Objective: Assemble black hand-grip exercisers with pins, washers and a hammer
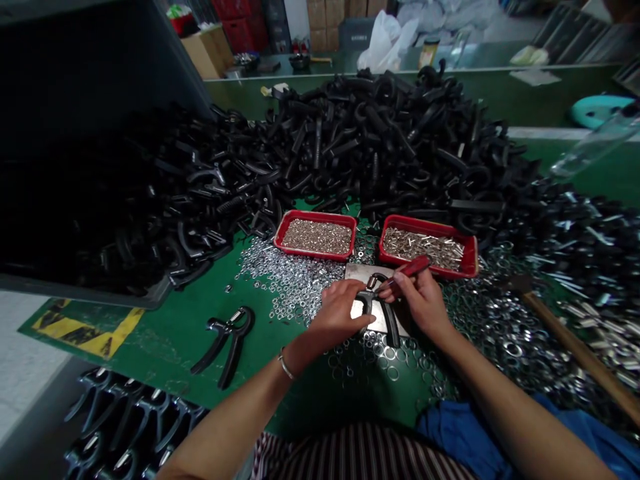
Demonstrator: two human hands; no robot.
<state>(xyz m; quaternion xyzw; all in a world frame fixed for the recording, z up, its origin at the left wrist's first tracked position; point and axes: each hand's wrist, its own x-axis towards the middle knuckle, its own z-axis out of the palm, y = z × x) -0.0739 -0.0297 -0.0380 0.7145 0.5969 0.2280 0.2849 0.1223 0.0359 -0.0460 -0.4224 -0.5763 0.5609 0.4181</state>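
Observation:
My left hand is closed on a black hand-grip exerciser, whose two handles splay toward me over a square metal plate. A coil spring shows near its top. In my right hand is a red-handled screwdriver, its shaft slanting down to the left onto the exerciser near the spring. My fingers partly hide the tip. To the left, another hand-grip exerciser with a spring lies on the green table. Loose metal washers spread beside my left hand.
Behind the plate stand a red tray of tiny metal pieces and a red tray of pins. Black handles are heaped beyond. A hammer lies right; a grey crate tips open left. More exercisers fill the lower left.

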